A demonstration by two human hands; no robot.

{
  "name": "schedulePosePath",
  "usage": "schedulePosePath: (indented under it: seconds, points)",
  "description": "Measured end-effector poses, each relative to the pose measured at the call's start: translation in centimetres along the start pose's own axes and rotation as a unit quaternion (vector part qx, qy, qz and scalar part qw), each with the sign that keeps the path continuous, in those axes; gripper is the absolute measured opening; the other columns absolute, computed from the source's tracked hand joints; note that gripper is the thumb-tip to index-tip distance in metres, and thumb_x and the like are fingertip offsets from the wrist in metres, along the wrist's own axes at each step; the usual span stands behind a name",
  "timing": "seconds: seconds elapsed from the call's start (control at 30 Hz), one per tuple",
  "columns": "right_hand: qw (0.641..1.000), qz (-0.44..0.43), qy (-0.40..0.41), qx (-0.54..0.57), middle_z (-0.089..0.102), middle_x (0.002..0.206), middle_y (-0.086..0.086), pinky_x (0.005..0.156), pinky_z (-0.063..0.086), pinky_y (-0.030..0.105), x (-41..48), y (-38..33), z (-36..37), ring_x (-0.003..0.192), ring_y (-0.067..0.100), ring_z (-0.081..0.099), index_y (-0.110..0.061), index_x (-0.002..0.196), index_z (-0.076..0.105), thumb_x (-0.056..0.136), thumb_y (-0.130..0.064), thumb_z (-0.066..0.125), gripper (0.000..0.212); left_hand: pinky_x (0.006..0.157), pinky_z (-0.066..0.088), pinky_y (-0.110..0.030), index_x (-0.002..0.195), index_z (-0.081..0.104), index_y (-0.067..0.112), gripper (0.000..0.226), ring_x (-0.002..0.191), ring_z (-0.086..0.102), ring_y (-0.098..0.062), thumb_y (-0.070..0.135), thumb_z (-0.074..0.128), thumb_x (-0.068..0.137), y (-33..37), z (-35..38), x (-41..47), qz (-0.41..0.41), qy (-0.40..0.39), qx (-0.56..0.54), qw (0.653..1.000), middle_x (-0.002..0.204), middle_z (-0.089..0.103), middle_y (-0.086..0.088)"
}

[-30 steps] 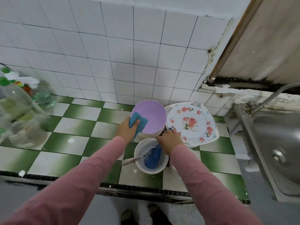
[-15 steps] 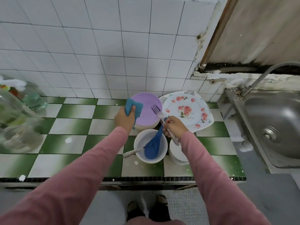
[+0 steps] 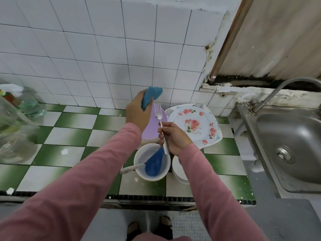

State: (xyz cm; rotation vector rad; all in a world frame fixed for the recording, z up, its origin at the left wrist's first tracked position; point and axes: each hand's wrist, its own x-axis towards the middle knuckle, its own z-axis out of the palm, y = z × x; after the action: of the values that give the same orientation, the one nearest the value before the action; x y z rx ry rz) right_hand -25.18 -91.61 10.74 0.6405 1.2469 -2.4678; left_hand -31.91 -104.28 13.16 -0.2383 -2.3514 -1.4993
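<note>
My left hand [image 3: 137, 113] grips a blue sponge [image 3: 151, 95], raised above the counter in front of the tiled wall. My right hand [image 3: 173, 136] holds a metal fork [image 3: 159, 117] upright by its handle, tines up, just right of the sponge. Below the hands stands a white bowl [image 3: 152, 176] with a blue spoon [image 3: 154, 162] and another metal utensil [image 3: 132, 168] in it. A lilac plate [image 3: 151, 134] tops a stack behind the bowl. A flowered plate [image 3: 196, 125] leans to the right.
A stack of white dishes [image 3: 178, 171] sits right of the bowl. The steel sink [image 3: 291, 150] with its tap [image 3: 278, 89] lies at the right. Clear plastic bottles [image 3: 15, 127] crowd the left end of the green-and-white checked counter [image 3: 73, 136].
My right hand has lifted the fork out of the bowl and holds it upright. My left hand has risen with the sponge from the lilac plate to beside the fork's tines.
</note>
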Motion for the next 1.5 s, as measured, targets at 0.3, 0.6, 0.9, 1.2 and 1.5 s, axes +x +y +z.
schedulePosePath:
  seconds: [0.3, 0.6, 0.9, 1.2, 1.5]
  points:
    - [0.999, -0.032, 0.015, -0.024, 0.043, 0.070, 0.006, 0.043, 0.023, 0.018, 0.4, -0.7, -1.0, 0.046, 0.007, 0.032, -0.007, 0.091, 0.049, 0.096, 0.011, 0.031, 0.027, 0.109, 0.039, -0.034, 0.144, 0.045, 0.011, 0.047, 0.133, 0.047, -0.024, 0.009, 0.053, 0.097, -1.9, 1.9, -0.8, 0.171, -0.285, 0.246, 0.910, 0.146, 0.050, -0.007]
    - [0.997, -0.058, 0.037, 0.017, 0.046, 0.069, 0.008, 0.038, 0.028, 0.018, 0.6, -1.4, -0.7, 0.043, 0.008, 0.036, -0.006, 0.090, 0.050, 0.097, 0.008, 0.034, 0.022, 0.100, 0.049, -0.041, 0.142, 0.049, 0.011, 0.049, 0.119, 0.060, -0.031, 0.009, 0.060, 0.094, -2.2, 1.9, -1.1, 0.186, -0.278, 0.201, 0.921, 0.143, 0.054, -0.009]
    - [0.997, -0.023, 0.042, 0.060, 0.049, 0.065, 0.009, 0.040, 0.026, 0.021, 0.0, -2.0, 0.1, 0.049, 0.014, 0.032, -0.006, 0.091, 0.055, 0.098, -0.065, 0.038, 0.062, 0.113, 0.035, -0.032, 0.142, 0.049, 0.006, 0.052, 0.134, 0.048, -0.029, 0.007, 0.064, 0.092, -2.2, 1.8, -1.8, 0.129, -0.216, 0.111, 0.961, 0.144, 0.051, -0.013]
    - [0.995, -0.032, 0.048, 0.080, 0.050, 0.065, 0.006, 0.040, 0.027, 0.020, 0.0, -1.9, 0.7, 0.048, 0.013, 0.033, -0.006, 0.098, 0.058, 0.090, -0.080, 0.029, 0.079, 0.120, 0.023, -0.028, 0.149, 0.040, 0.022, 0.058, 0.146, 0.025, -0.011, 0.046, 0.044, 0.097, -0.9, 2.1, -2.1, -0.040, -0.262, 0.012, 0.964, 0.157, 0.032, 0.006]
    - [0.995, -0.032, 0.066, 0.074, 0.045, 0.063, 0.005, 0.041, 0.025, 0.021, -0.2, -1.4, 0.2, 0.049, 0.013, 0.031, -0.007, 0.101, 0.053, 0.088, -0.081, 0.033, 0.078, 0.123, -0.002, -0.041, 0.156, 0.003, 0.015, 0.054, 0.151, -0.012, -0.021, 0.031, 0.017, 0.107, -2.4, 4.3, -1.2, 0.022, -0.324, 0.159, 0.932, 0.164, -0.009, 0.000]
